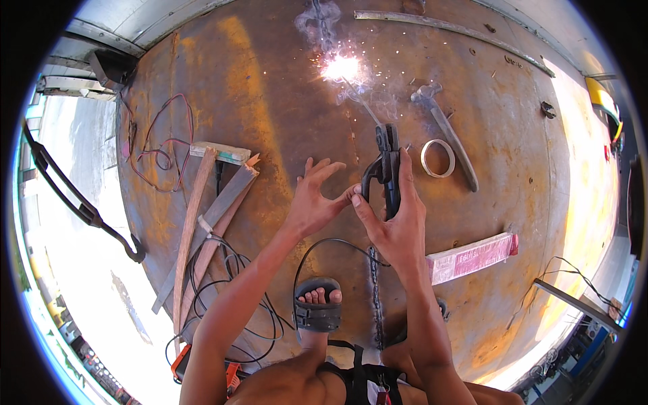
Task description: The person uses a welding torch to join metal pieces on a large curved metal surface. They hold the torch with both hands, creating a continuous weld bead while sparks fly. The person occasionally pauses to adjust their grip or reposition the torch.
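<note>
My right hand point(395, 223) is wrapped round a black electrode holder point(388, 145), with a thin rod point(368, 108) clamped in its jaws. The rod's far end meets a bright sparking arc point(341, 67) with smoke on the rusty steel plate point(263, 115). My left hand point(317, 189) has its fingers spread, its thumb tip beside the holder's handle and my right thumb. Right of the holder lie a hammer point(445, 128) and a pale ring point(425, 158). A pink-and-white oblong box point(472, 258) lies below them. My sandalled foot point(314, 310) rests on the plate.
At left lie wooden and metal strips point(192, 243), tangled cables point(229, 263) and red-black wires point(175, 142). A long metal bar point(452, 30) lies at the top right, small dark pieces point(548, 108) below it. A weld seam point(374, 290) runs below my right hand. Bright edges border the plate.
</note>
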{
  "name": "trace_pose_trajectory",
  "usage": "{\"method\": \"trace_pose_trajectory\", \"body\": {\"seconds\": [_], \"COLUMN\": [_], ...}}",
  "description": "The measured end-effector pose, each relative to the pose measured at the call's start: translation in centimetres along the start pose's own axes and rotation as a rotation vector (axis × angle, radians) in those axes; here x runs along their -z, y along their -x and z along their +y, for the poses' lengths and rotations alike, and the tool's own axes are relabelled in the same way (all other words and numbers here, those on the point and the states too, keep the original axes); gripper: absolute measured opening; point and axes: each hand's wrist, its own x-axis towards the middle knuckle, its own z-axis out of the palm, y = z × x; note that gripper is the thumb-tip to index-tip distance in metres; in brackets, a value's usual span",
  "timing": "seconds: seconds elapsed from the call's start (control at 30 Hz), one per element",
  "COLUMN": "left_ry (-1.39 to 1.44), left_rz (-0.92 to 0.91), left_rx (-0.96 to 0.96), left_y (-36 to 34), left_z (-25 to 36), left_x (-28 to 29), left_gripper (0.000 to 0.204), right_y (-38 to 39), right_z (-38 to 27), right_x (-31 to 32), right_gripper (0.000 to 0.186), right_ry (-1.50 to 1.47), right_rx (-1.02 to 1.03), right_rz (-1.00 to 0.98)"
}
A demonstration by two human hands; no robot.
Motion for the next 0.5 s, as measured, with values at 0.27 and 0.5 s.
{"method": "trace_pose_trajectory", "body": {"seconds": [0.27, 0.5], "left_ry": [0.007, -0.054], "left_rz": [-0.046, -0.036], "left_rx": [0.006, -0.026], "left_y": [-0.3, -0.4], "left_z": [0.2, -0.9], "left_x": [0.2, -0.1], "left_gripper": [0.090, 0.096], "right_y": [0.1, 0.4], "right_z": [-0.1, -0.2], "right_x": [0.0, 0.0], "right_gripper": [0.097, 0.102], "right_ry": [0.006, -0.040], "right_rx": [-0.025, -0.027], "right_rz": [0.010, 0.048]}}
